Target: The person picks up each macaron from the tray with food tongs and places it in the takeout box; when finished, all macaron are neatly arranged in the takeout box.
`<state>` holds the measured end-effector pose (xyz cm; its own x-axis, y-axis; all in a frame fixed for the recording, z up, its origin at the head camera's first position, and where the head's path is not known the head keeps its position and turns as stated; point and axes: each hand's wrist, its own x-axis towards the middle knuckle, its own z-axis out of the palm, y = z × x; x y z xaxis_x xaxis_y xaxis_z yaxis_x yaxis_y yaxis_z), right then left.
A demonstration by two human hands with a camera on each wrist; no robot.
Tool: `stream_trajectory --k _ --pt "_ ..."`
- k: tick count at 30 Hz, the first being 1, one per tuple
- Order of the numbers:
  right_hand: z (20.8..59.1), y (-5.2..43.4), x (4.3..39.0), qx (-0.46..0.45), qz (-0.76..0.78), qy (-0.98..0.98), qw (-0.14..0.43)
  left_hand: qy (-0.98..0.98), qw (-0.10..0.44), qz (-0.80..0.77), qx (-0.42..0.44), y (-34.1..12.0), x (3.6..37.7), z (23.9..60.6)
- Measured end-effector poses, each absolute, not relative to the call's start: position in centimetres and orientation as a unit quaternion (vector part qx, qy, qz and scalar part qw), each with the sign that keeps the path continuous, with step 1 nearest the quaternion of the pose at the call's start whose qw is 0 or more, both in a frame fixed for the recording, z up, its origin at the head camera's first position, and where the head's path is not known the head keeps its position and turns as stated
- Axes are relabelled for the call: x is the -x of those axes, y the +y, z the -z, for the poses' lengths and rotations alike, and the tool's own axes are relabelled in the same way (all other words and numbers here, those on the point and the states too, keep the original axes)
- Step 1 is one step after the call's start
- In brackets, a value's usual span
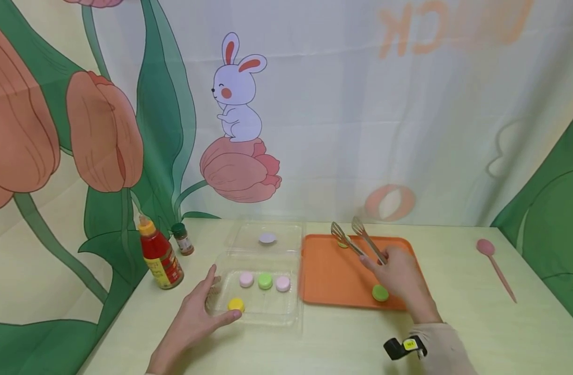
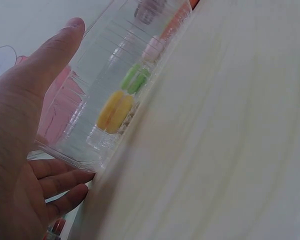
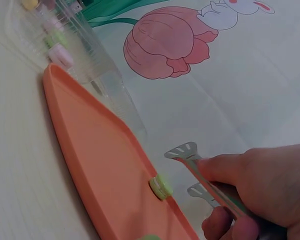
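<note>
Nearest on the pale worktop [image 1: 342, 344], the left hand [image 1: 192, 320] lies with fingers spread and fairly straight against the front left corner of a clear plastic clamshell box [image 1: 258, 312], thumb up along its side wall and fingertips at its front edge, steadying it without closing round it. Inside the box sit a yellow macaron [image 1: 236, 304] nearest the front, then a row of a pink macaron [image 1: 246, 279], a green macaron [image 1: 265, 281] and another pink one [image 1: 282, 283]; the open lid behind holds a pale lilac macaron [image 1: 267, 238]. Just right of the box lies an orange tray [image 1: 328, 276]. Over it the right hand [image 1: 400, 278] grips a pair of metal tongs [image 1: 358, 239], fingers curled round the handles, the slotted tips standing apart by a yellow-green macaron [image 1: 343, 242] at the tray's far edge. Another green macaron [image 1: 380, 293] rests on the tray near the front, just beside that hand. These macarons look light and brittle-shelled, likely to crack under a hard squeeze, so the tong tips probably want to close gently on the flat faces or across the rim. Further off stand a red sauce bottle [image 1: 161, 260] and a small spice jar [image 1: 182, 238] to the left, and a pink spoon [image 1: 494, 265] lies well apart to the right.
</note>
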<state>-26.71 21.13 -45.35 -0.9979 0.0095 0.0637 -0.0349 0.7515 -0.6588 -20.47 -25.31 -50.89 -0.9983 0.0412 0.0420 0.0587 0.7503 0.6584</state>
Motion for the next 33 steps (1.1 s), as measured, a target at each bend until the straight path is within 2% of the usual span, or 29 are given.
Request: stream_trajectory --k 10,33 --pt "45.9 20.9 26.6 0.009 -0.334 -0.942 -0.017 -0.937 0.009 0.349 0.020 -25.3 20.4 50.8" --pt "46.6 20.7 26.2 -0.005 -0.325 -0.945 -0.026 -0.937 0.010 0.347 0.032 -25.4 20.4 50.8"
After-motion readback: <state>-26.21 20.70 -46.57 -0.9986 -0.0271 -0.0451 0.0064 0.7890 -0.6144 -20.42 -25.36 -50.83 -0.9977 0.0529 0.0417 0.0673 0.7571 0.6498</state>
